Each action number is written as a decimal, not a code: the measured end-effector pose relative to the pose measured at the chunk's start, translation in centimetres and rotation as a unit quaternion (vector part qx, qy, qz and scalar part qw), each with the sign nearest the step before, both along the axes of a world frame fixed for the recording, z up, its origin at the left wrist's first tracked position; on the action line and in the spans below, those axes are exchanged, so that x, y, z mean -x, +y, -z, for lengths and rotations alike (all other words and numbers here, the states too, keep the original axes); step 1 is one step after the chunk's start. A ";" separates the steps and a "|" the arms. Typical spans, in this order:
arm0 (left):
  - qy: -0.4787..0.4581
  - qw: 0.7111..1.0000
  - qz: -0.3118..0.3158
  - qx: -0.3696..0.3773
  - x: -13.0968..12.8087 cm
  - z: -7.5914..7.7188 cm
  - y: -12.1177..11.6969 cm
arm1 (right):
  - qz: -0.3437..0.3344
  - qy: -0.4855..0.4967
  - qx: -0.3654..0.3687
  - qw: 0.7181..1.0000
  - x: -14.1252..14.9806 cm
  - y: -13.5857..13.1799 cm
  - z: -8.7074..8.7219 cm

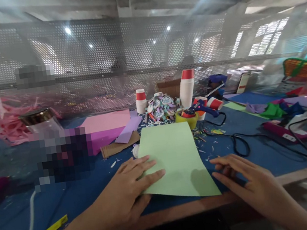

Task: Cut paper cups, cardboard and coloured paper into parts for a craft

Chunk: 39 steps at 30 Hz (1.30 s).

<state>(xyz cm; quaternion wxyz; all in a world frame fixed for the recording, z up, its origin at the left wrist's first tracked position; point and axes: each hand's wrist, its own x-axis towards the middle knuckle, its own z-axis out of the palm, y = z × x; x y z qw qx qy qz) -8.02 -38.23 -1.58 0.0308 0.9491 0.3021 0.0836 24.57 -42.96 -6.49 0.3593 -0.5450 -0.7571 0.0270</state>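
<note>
A light green sheet of paper (172, 154) lies on the blue tabletop in front of me, its near right corner reaching toward the table's front edge. My left hand (134, 181) rests on the sheet's left side with fingers spread and stretched out over it. To the right of the paper, my right hand (237, 175) hovers apart from it, fingers loosely bent with a gap between thumb and forefinger and nothing visible in them. Just beyond the sheet's far edge stand a yellow tape roll (187, 120) and a blue glue gun (203, 108).
Pink paper (105, 121), a purple strip (128, 129) and a cardboard piece (118, 145) lie at the back left. Paper cups (186, 90) stand behind a heap of paper pieces (161, 108). A black cord (239, 145) and a magenta power strip (286, 133) are on the right.
</note>
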 end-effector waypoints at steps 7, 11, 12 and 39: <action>0.016 0.998 0.035 -0.041 -1.2 1.9 -1.4 | -0.122 -0.122 -0.004 0.985 1.5 -1.5 -0.2; -0.039 0.997 0.007 -0.062 -1.7 2.0 -1.8 | -0.133 -0.141 -0.027 0.981 1.5 -1.7 0.3; -0.059 0.996 -0.005 -0.070 -1.7 2.0 -1.7 | -0.138 -0.144 -0.032 0.979 1.4 -1.7 0.4; 0.017 0.999 0.023 -0.017 2.6 0.7 0.5 | -0.154 -0.222 -0.103 0.957 0.8 1.3 2.5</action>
